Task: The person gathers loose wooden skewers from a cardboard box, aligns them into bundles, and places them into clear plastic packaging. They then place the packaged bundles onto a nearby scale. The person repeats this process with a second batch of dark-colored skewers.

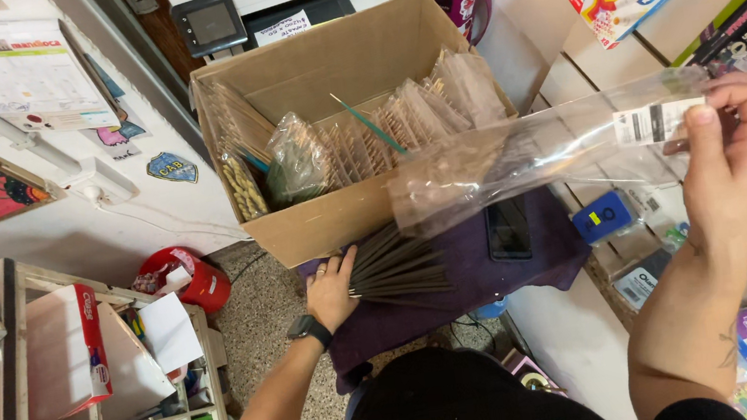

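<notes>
So the right hand [730, 159] was up around 3 o'clock, fingers [703, 124] pinched shut on the labelled end of a long clear sleeve [538, 156]. The left hand [331, 291] lay flat and open at about 7 o'clock, pressing on a fan of dark thin sticks [400, 268] spread over a purple cloth [460, 294], just in front of the cardboard box [337, 219]. I'd reckon squaring the sticks into one tight bundle first, and holding the sleeve mouth wide, would've made things easiest.

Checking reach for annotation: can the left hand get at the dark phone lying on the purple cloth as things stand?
Probably yes. The left hand rests on the fanned dark sticks, and the phone lies just beyond them on the same purple cloth, uncovered; only the sticks lie between.
</notes>
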